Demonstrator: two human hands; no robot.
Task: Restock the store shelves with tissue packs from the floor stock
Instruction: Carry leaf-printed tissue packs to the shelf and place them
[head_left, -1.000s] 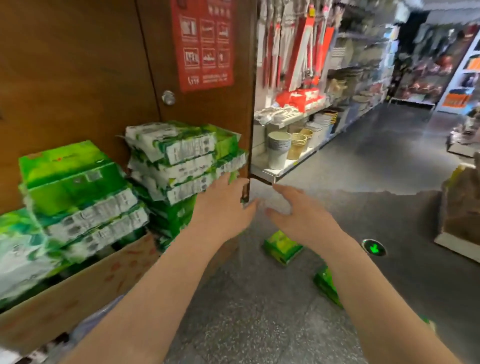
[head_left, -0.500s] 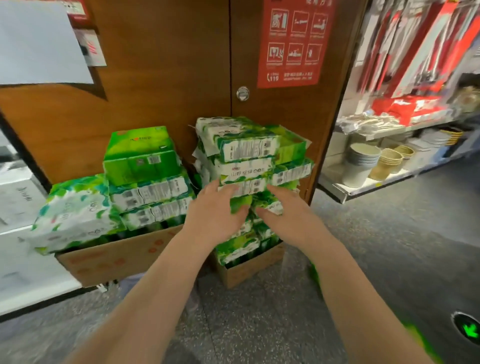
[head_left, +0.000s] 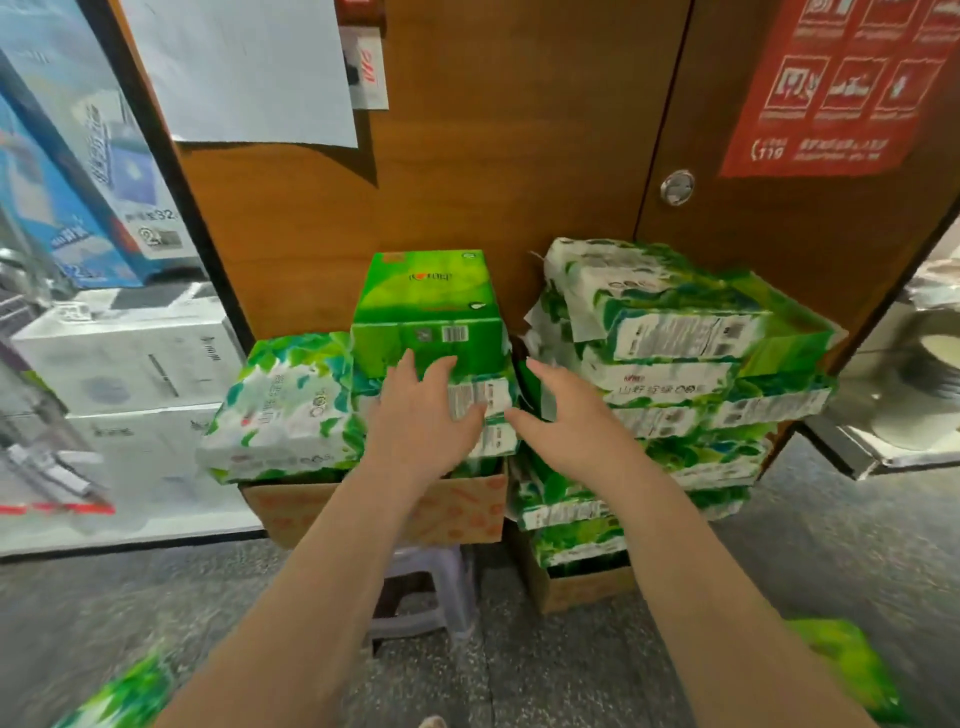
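Green packs: head view, I count two stacks of tissue packs against a brown wooden door (head_left: 519, 171).
Left stack: bright green pack (head_left: 428, 306) on top, barcode packs (head_left: 480, 397) under it, one white-green leafy bundle (head_left: 283, 410) beside, all in a cardboard box (head_left: 457, 512).
Right stack (head_left: 670, 374): about five layers, tilted, in a second box (head_left: 576, 584).
Left hand (head_left: 421, 421): fingers spread, flat on the left stack's front, pinching nothing.
Right hand (head_left: 566, 421): fingers spread, in the gap between stacks; contact I cannot tell.
Floor: two blurred green packs, one at the left corner (head_left: 124, 696), one at the right (head_left: 847, 665).
Stool: one grey stool (head_left: 426, 592) under the left box.
Sign: one red sign (head_left: 841, 83) on the door.
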